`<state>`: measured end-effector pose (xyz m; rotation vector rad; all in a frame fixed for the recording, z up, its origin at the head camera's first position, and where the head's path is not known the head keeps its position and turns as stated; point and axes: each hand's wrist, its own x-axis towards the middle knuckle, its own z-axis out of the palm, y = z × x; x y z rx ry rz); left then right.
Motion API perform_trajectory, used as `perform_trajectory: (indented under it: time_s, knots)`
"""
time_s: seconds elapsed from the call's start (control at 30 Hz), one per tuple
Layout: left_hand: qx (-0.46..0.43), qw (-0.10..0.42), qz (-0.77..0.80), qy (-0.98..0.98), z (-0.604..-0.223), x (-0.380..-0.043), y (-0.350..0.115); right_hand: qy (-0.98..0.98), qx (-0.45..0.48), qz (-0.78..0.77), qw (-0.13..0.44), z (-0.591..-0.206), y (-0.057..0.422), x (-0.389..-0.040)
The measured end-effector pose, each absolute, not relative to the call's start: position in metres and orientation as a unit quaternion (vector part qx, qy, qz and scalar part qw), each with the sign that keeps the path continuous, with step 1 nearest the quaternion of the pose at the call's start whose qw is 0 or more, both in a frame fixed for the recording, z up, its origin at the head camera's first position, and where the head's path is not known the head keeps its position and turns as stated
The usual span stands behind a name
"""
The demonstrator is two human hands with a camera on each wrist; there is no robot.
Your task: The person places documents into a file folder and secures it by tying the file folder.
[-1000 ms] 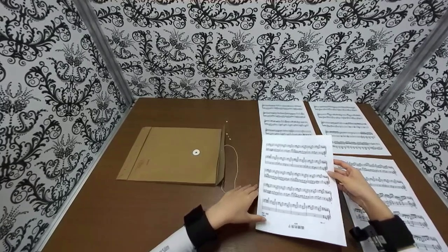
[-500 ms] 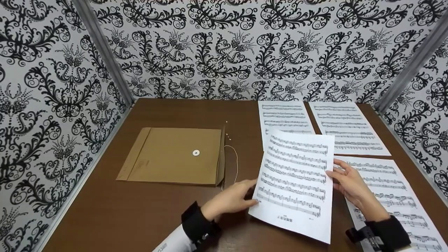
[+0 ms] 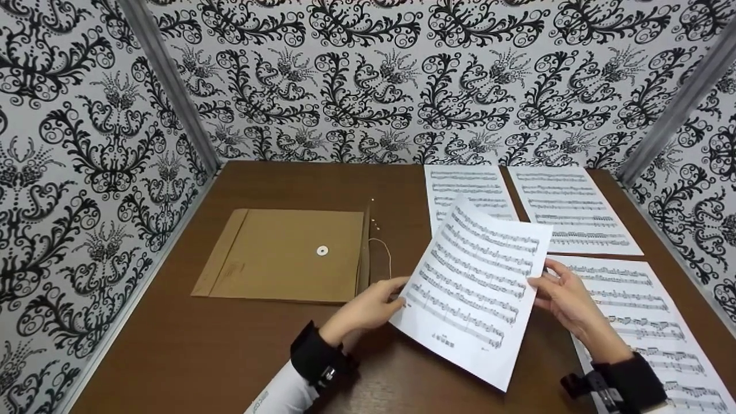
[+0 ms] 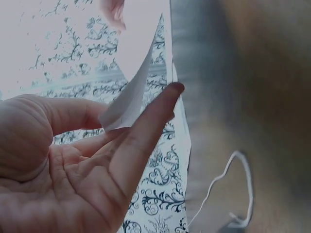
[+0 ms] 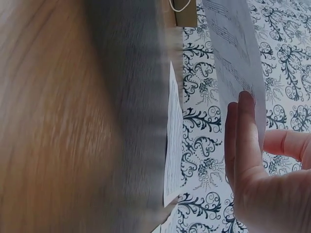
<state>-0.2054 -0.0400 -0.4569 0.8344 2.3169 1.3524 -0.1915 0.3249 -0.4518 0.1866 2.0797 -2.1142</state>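
1. While the held sheet (image 3: 477, 276) bows between two hands above the near, right-of-centre part of the table (image 3: 241, 351), its print faces up; whether it is one page or several cannot be told.
2. The left hand (image 3: 368, 305) pinches the near part of its left edge, thumb on the printed face and fingers behind.
3. The right hand (image 3: 566, 299) grips the right edge about halfway along, thumb likewise on the print.
4. It should handle as very light, limp and easily creased; opposite edges look the best hold, with gentle pressure and a slight curve for stiffness.
5. Smooth paper may slip if the pinch loosens.
6. To the left lies a brown envelope (image 3: 282, 264) with string (image 3: 389, 261) at its right end; more printed sheets (image 3: 578, 207) lie far right and near right.
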Motion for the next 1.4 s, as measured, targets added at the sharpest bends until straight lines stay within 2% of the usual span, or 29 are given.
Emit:
perform_trajectory:
  time_s: [0.17,1.0,1.4]
  knots:
    - [0.293,0.165,0.497,0.8,-0.45,-0.214,-0.05,0.69,0.057,-0.716,0.084,-0.451,0.32,-0.192]
    - [0.249,0.273,0.594,0.715,-0.438,-0.246,-0.101,0.667,0.05,-0.74,0.075,-0.448,0.315,-0.205]
    - [0.22,0.251,0.596,0.73,-0.436,-0.251,-0.119,0.665,0.04,-0.739,0.102,-0.45,0.312,-0.21]
